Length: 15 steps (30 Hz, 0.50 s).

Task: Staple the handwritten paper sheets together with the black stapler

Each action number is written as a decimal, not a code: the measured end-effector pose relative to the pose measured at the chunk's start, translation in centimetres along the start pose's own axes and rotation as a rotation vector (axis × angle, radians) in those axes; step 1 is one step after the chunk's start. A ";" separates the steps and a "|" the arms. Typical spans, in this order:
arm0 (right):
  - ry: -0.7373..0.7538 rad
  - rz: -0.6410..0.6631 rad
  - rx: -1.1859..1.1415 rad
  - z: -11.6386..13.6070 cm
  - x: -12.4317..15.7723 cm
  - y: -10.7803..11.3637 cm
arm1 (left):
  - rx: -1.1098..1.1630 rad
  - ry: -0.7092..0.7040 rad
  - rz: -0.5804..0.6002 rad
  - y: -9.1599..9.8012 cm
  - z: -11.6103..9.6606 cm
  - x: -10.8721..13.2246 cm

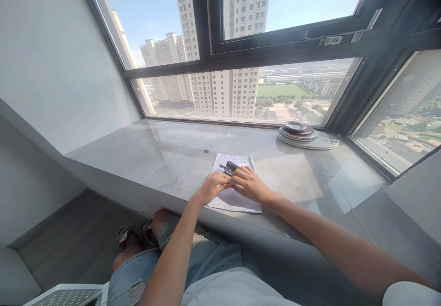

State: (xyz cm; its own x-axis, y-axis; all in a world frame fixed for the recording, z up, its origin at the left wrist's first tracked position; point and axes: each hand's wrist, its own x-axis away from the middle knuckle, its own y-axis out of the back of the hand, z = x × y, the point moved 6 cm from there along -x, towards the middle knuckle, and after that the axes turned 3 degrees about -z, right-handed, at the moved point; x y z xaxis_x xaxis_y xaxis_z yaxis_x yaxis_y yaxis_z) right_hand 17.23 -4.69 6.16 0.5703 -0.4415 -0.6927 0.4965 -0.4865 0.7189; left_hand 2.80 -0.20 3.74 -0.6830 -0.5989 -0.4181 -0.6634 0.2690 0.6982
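Both hands meet above a stack of white paper (pixel 234 200) that has faint printed marks on its upper part. My left hand (pixel 211 188) is closed, its thumb and fingers pressed together beside a slim black-and-white pen-like stick (pixel 225 170). My right hand (pixel 251 186) curls its fingers over the near end of a thicker black cylinder (pixel 232 165) with small pale marks. The two sticks lie close together, pointing away from me to the upper left. Fingers hide their near ends, and their exact kind is unclear.
The paper lies on a grey tiled windowsill (pixel 186 163), near its front edge. A small dark piece (pixel 206 150) sits beyond it. At the far right, several stacked round plates or discs (pixel 296 133) stand by the window frame (pixel 275 51). A white slatted seat (pixel 69 296) shows at lower left.
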 end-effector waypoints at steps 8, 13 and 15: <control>-0.007 -0.041 -0.009 0.1 -0.1 0.4 | 0.036 -0.021 -0.023 0.1 0.0 -0.1; -0.060 -0.077 -0.018 -0.5 0.3 0.5 | 0.024 -0.015 -0.025 0.0 0.2 0.1; -0.090 -0.098 -0.026 -0.9 0.4 0.6 | 0.017 -0.010 -0.057 0.0 0.4 0.1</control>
State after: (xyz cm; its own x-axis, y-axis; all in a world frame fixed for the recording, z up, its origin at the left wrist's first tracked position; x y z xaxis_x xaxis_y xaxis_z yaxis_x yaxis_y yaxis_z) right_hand 18.34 -4.49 6.31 0.4581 -0.4589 -0.7613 0.5645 -0.5113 0.6480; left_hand 2.57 0.03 3.44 -0.6469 -0.6063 -0.4625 -0.7062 0.2475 0.6634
